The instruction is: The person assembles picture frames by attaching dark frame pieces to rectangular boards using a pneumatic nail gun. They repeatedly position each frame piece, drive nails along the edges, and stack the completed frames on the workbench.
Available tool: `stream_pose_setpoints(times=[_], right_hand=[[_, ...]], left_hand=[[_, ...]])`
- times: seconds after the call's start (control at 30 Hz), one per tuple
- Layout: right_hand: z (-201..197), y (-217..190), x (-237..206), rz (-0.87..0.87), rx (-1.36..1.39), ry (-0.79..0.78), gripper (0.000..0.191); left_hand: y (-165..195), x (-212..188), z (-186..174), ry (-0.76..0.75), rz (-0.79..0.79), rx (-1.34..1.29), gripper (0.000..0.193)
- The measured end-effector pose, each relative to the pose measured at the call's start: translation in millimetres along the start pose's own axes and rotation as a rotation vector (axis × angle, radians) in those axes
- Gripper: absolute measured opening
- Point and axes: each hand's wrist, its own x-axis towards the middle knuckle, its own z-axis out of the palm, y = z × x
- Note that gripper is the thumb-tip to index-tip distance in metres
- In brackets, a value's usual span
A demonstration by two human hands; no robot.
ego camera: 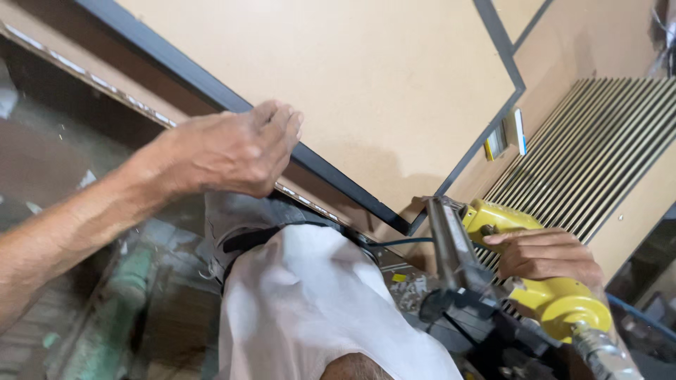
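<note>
My left hand [232, 149] rests palm down on the dark frame edge [331, 176] of a tan board [338, 70], fingers curled over the rim. My right hand [546, 255] grips a yellow pneumatic nail gun [556, 299] by its handle. The gun's grey metal magazine [451, 239] points at the board's near corner. An air hose fitting [602, 352] leaves the gun at the lower right.
A bundle of thin ribbed strips [598, 155] lies on the tan surface to the right. A small yellow and blue box [503, 137] sits beside the board's right edge. My white shirt [310, 309] fills the lower middle. A green object [113, 309] lies on the floor at left.
</note>
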Motion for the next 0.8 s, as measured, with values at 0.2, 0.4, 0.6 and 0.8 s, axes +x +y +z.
stream_pose_setpoints(times=[0.2, 0.4, 0.6, 0.8], right_hand=[[84.3, 42.5, -136.2, 0.096, 0.142, 0.652, 0.010], [196.8, 128.6, -171.4, 0.116, 0.651, 1.254, 0.009], [227.6, 169.8, -121.0, 0.142, 0.595, 1.553, 0.009], [230.4, 164.3, -72.3, 0.221, 0.501, 1.804, 0.015]], left_hand=[[-6.6, 30.8, -26.1, 0.077, 0.199, 0.128, 0.030], [-45.1, 39.6, -103.3, 0.182, 0.072, 0.007, 0.026], [-171.9, 117.8, -142.5, 0.072, -0.050, -0.295, 0.015], [-252.5, 225.4, -128.6, 0.009, -0.020, -0.273, 0.022]])
